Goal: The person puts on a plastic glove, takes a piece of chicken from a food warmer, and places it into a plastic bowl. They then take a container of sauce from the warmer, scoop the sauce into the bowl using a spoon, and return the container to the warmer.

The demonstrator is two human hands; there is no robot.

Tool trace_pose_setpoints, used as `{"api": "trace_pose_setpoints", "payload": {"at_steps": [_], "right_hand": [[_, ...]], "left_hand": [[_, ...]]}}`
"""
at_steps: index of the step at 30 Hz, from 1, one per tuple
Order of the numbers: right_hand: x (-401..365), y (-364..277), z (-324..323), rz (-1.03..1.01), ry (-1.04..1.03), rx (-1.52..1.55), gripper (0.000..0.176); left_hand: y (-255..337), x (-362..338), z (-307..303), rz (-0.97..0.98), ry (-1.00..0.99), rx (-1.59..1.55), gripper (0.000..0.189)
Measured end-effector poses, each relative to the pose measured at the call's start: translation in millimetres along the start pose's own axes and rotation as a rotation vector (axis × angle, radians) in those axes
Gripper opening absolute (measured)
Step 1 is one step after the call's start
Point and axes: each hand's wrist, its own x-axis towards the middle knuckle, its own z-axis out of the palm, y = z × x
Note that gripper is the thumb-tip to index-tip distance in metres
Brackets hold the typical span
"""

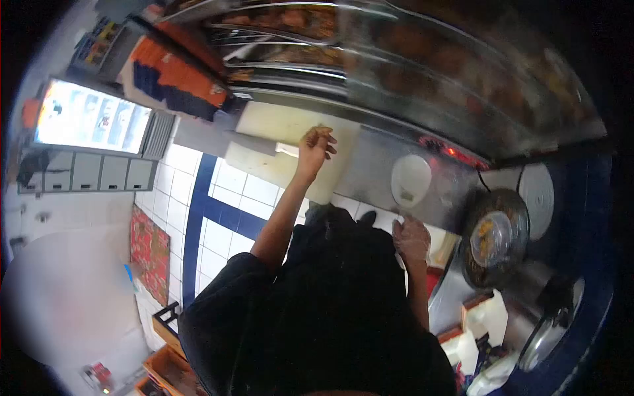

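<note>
Shows left hand (318,146) over pale cutting board (264,122) with fingers curled, just beside white-handled knife (286,150) lying there; cannot tell whether pinching anything. Shows right hand (411,239) blurred near white dish (411,179); cannot tell whether spread, pressed together or pinching.

Right hand (411,240) blurred; display case (456,72) blurred, cut off above
</note>
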Motion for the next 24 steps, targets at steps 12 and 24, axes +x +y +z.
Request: {"api": "trace_pose_setpoints", "payload": {"at_steps": [12, 24], "right_hand": [[87.1, -128.6, 19.4, -0.085, 0.058, 0.011, 0.040], [85.1, -213.0, 55.8, 0.017, -0.052, 0.082, 0.040]], "left_hand": [[139.8, 89.9, -131.8, 0.395, 0.206, -0.382, 0.023], [209.3, 118.1, -165.7, 0.291, -0.414, -0.351, 0.054]]}}
